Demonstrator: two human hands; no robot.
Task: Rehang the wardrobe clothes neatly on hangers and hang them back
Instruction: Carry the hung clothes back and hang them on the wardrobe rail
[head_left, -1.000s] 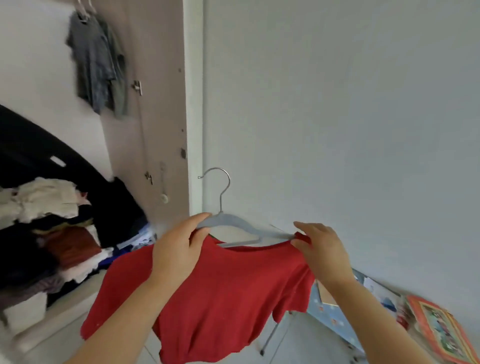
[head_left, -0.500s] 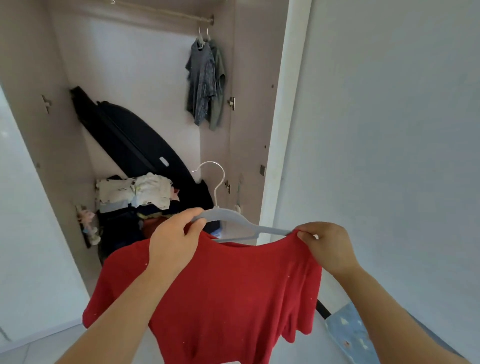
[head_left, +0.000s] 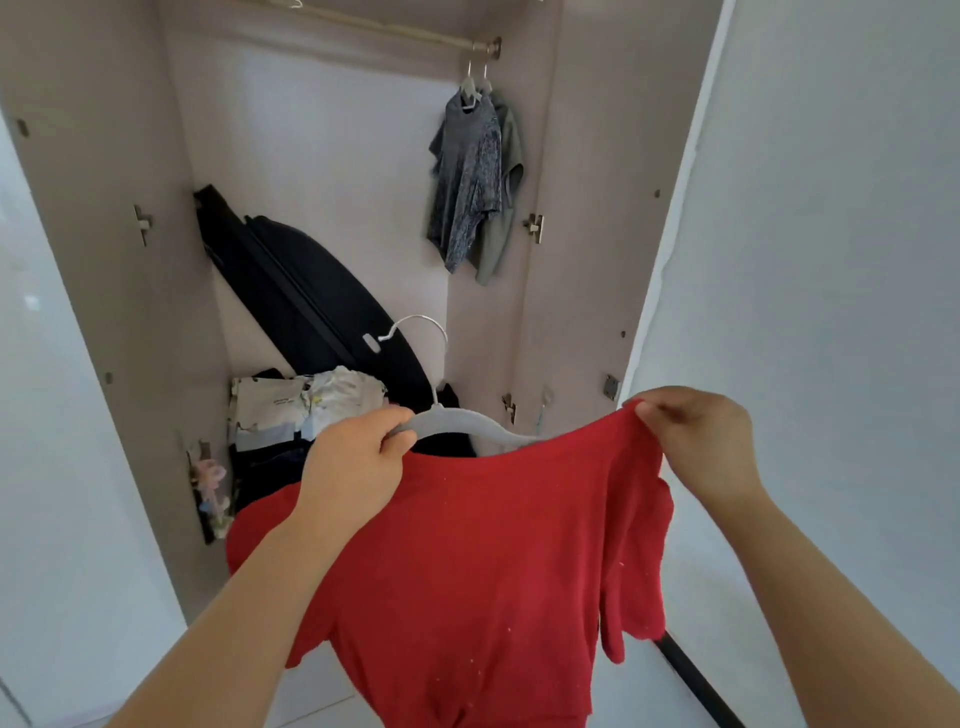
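Observation:
A red T-shirt (head_left: 483, 561) hangs in front of me on a grey hanger (head_left: 457, 423) whose metal hook points up. My left hand (head_left: 353, 462) grips the hanger's left arm together with the shirt's left shoulder. My right hand (head_left: 696, 441) pinches the shirt's right shoulder, where the hanger's right end is hidden under the cloth. Behind it stands the open wardrobe with its rail (head_left: 395, 31) at the top. Two grey-green shirts (head_left: 472, 182) hang on hangers at the rail's right end.
A black bag (head_left: 301, 296) leans diagonally against the wardrobe's back wall. Below it lies a pile of folded clothes (head_left: 301, 410). A small pastel object (head_left: 210, 483) stands at the wardrobe's lower left. White wardrobe doors (head_left: 810, 260) flank the opening on both sides.
My view has swung left from the white door to the open wardrobe. Both hands have kept their hold and carried the red shirt on its hanger in front of the opening.

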